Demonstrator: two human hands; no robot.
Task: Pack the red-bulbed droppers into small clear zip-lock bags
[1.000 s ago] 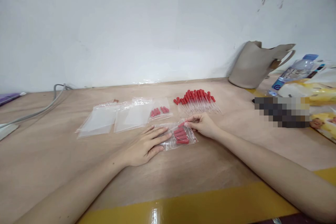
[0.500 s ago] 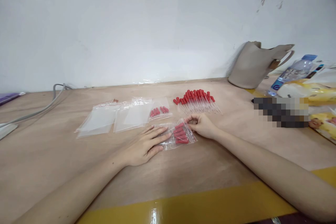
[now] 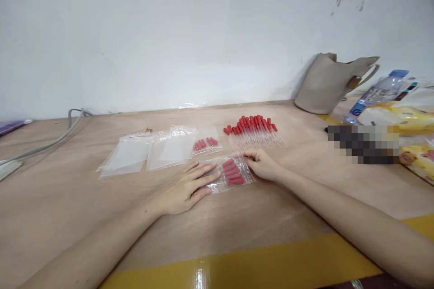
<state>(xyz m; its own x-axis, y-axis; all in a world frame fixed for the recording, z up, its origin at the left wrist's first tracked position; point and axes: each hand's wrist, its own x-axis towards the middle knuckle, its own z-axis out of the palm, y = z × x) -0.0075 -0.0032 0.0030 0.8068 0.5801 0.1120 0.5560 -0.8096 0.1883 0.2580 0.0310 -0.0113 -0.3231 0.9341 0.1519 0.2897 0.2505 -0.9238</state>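
Observation:
A clear zip bag (image 3: 218,185) lies flat on the brown-covered table with several red-bulbed droppers (image 3: 232,173) inside, bulbs toward its right end. My left hand (image 3: 185,189) rests on the bag's left part with fingers spread, hiding whatever lies beneath them. At the upper right corner, my right hand (image 3: 261,164) pinches the bag's edge between thumb and fingers. Just beyond it, a row of loose droppers (image 3: 252,131) lies with red bulbs pointing away and clear stems toward me. Another bag holding red bulbs (image 3: 205,143) lies behind my left hand.
Left of the filled bags are flat clear bags (image 3: 127,156) and more bags (image 3: 172,149). At the right stand a beige bag (image 3: 322,83) and a water bottle (image 3: 376,95), near yellow packages (image 3: 396,115). A grey cable (image 3: 50,141) crosses the left side.
My right hand has shifted slightly right and down along the bag's end, and that end lies flatter. My left hand has stayed in place.

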